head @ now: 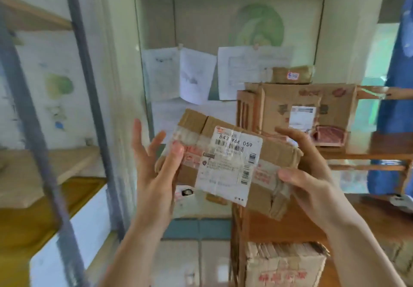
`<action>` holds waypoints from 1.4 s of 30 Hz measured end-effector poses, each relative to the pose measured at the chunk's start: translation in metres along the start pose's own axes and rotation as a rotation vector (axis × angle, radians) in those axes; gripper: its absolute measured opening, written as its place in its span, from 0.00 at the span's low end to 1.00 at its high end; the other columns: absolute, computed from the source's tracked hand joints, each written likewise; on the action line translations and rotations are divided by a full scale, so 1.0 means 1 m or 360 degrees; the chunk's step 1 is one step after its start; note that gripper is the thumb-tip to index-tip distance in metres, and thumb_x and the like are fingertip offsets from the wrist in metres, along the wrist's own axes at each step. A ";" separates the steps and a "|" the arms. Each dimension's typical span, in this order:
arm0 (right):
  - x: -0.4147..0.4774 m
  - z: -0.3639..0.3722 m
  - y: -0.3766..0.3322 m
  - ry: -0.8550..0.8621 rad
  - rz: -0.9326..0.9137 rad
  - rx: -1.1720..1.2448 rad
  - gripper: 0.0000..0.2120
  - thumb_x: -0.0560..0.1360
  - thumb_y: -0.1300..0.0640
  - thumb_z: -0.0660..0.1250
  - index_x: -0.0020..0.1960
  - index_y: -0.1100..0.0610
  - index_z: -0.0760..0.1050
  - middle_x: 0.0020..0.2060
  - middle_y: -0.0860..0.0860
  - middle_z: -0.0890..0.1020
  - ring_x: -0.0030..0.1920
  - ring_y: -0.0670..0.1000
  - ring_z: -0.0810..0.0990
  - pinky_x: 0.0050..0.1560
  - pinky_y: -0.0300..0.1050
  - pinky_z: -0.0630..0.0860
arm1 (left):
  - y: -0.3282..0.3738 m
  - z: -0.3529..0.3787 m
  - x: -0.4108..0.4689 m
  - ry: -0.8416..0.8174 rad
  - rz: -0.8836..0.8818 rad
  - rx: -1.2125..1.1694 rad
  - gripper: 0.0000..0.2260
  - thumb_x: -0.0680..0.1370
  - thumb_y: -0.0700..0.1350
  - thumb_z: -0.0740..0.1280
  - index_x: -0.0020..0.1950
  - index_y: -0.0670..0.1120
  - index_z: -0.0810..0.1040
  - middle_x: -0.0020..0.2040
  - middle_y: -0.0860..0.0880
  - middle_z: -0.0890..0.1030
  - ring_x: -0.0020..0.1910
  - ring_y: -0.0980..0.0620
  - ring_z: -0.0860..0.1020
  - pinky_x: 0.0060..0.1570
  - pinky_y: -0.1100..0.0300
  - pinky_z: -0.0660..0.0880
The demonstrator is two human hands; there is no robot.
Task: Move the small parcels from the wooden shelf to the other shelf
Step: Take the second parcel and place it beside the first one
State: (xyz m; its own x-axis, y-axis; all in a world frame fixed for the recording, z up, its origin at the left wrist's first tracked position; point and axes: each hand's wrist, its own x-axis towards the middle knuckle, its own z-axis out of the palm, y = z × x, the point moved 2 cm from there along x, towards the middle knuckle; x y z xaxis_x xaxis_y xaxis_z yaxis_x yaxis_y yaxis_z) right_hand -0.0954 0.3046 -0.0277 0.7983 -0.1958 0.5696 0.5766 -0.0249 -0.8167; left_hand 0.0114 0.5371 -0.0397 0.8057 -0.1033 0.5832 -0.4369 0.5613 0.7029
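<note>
Fingers of both my hands clamp a small flat brown cardboard parcel in mid-air.
Left hand thumbs its left end, other fingers splayed; right hand wraps the right end. Its long axis slopes down rightward; white barcode label faces me, clear tape, crumpled corner, before the wooden shelf.

Parcel hides the right hand fingertips and the left hand palm side. Label small print below the big number is unreadable. Papers beyond the hands are blurred. Box under right wrist is cut off at bottom edge.
</note>
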 end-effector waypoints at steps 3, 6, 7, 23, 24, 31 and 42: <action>0.019 0.094 0.029 -0.0036 -0.0036 0.0276 0.22 0.66 0.63 0.78 0.57 0.53 0.75 0.52 0.55 0.84 0.47 0.54 0.88 0.40 0.46 0.85 | 0.045 -0.095 0.007 -0.0011 0.0156 0.0209 0.26 0.77 0.49 0.70 0.76 0.55 0.70 0.66 0.49 0.83 0.61 0.50 0.84 0.52 0.54 0.82; 0.026 0.194 0.063 0.0033 -0.0047 0.0384 0.34 0.61 0.47 0.85 0.56 0.60 0.70 0.50 0.53 0.86 0.48 0.53 0.88 0.43 0.46 0.85 | 0.087 -0.183 0.014 0.0040 0.0289 0.0341 0.19 0.77 0.54 0.73 0.65 0.51 0.76 0.56 0.50 0.85 0.52 0.51 0.85 0.46 0.55 0.82; 0.026 0.226 0.073 0.0043 -0.0060 0.0345 0.36 0.62 0.45 0.84 0.57 0.63 0.70 0.52 0.53 0.87 0.51 0.54 0.87 0.46 0.46 0.84 | 0.099 -0.212 0.017 0.0091 0.0337 0.0362 0.19 0.76 0.57 0.73 0.62 0.51 0.76 0.54 0.51 0.85 0.50 0.53 0.85 0.45 0.56 0.82; 0.086 0.546 0.180 0.0156 0.0150 -0.0873 0.22 0.74 0.48 0.75 0.66 0.45 0.75 0.52 0.37 0.80 0.51 0.39 0.80 0.55 0.47 0.83 | 0.169 -0.519 0.102 0.0433 -0.0163 0.1193 0.13 0.86 0.38 0.58 0.67 0.49 0.76 0.49 0.52 0.82 0.42 0.67 0.83 0.38 0.73 0.75; 0.093 0.556 0.186 0.0191 0.0130 -0.0936 0.23 0.74 0.46 0.75 0.67 0.46 0.75 0.53 0.39 0.81 0.50 0.39 0.80 0.54 0.46 0.84 | 0.160 -0.529 0.111 0.0486 -0.0197 0.1268 0.12 0.85 0.39 0.59 0.66 0.47 0.76 0.48 0.52 0.81 0.43 0.64 0.83 0.35 0.72 0.75; 0.128 0.601 0.238 0.0269 0.0144 -0.1311 0.23 0.78 0.57 0.72 0.72 0.55 0.73 0.61 0.51 0.84 0.55 0.48 0.83 0.54 0.38 0.78 | 0.115 -0.578 0.149 0.0733 -0.0313 0.1368 0.13 0.85 0.43 0.62 0.67 0.45 0.79 0.60 0.49 0.82 0.62 0.47 0.80 0.50 0.59 0.76; 0.142 0.608 0.261 0.0079 0.0515 -0.1329 0.41 0.78 0.57 0.70 0.82 0.56 0.50 0.70 0.54 0.77 0.67 0.57 0.79 0.60 0.49 0.80 | 0.078 -0.581 0.171 0.0243 -0.0282 0.1672 0.25 0.80 0.33 0.63 0.76 0.50 0.71 0.69 0.48 0.80 0.70 0.48 0.78 0.68 0.46 0.76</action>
State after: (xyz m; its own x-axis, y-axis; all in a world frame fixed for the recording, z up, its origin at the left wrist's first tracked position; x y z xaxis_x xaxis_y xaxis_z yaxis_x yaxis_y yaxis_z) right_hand 0.2746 0.8667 -0.1030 0.8801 -0.3587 0.3110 -0.0052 -0.6623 -0.7493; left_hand 0.3473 1.0405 -0.1218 0.9009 0.0307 0.4329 -0.3754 -0.4455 0.8128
